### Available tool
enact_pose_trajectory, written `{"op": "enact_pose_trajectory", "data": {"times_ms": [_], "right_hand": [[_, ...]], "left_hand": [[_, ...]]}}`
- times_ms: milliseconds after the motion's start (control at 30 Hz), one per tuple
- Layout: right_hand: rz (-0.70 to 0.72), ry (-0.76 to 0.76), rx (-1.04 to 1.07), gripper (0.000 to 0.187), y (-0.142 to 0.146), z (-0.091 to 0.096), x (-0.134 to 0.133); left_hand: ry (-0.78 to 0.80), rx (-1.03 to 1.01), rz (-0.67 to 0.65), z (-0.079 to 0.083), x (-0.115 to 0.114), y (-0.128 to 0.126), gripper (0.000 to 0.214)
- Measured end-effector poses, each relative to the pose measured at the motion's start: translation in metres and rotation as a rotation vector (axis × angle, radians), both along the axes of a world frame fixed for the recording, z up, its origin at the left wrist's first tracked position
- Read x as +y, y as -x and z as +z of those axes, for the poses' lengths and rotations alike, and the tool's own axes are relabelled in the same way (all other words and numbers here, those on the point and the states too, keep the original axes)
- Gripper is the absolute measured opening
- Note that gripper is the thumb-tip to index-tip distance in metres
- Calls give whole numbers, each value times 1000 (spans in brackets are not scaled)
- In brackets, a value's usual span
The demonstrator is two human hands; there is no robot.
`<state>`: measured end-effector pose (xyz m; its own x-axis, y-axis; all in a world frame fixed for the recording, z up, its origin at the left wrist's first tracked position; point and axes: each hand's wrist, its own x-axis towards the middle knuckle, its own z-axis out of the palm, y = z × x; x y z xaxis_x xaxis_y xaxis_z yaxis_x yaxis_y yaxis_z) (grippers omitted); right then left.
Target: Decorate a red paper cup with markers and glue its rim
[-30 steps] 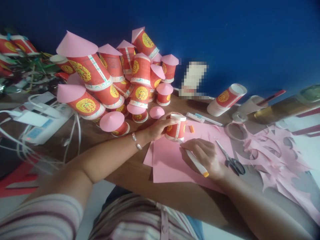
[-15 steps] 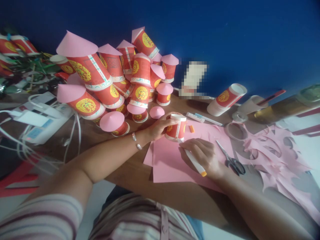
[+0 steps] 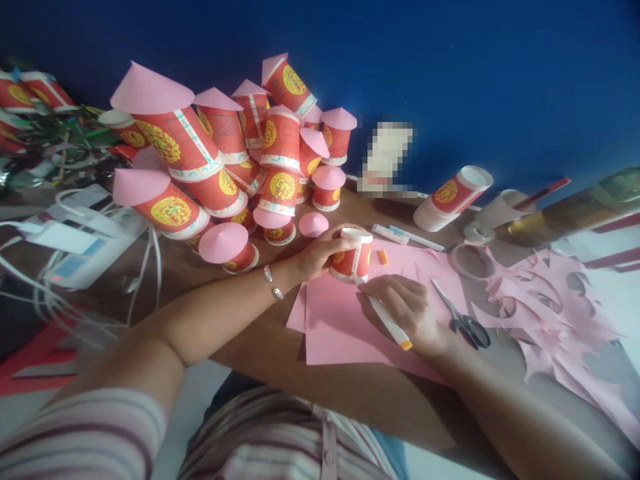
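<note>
My left hand [image 3: 323, 253] is wrapped around a red paper cup [image 3: 356, 257] with a yellow emblem and white rim, held just above pink paper. My right hand [image 3: 400, 303] grips a white marker [image 3: 390, 323] with an orange end, its tip at the cup's lower edge. An orange marker cap [image 3: 383, 257] lies on the pink paper [image 3: 345, 333] behind the cup. Scissors [image 3: 465, 320] with black handles rest to the right of my right hand.
Many red cups with pink cone tops [image 3: 153, 90] are stacked at the left back. White cables and a power strip [image 3: 90, 233] lie left. A tape roll [image 3: 473, 260], pink paper scraps [image 3: 545, 300], two stacked cups [image 3: 460, 193] and white markers [image 3: 407, 237] sit right.
Almost nothing differs. Both hands keep their hold on the cup and the marker, and the whole view has shifted very slightly.
</note>
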<state>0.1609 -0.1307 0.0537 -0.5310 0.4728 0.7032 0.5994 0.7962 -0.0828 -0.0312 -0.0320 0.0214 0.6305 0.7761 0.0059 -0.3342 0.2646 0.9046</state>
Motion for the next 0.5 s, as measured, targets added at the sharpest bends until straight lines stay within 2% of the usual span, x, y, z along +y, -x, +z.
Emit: {"op": "enact_pose_trajectory", "data": {"times_ms": [500], "right_hand": [[-21,3,-18,17,0,1,-2]], "left_hand": [[15,-1,8,0,0,1,47]]}}
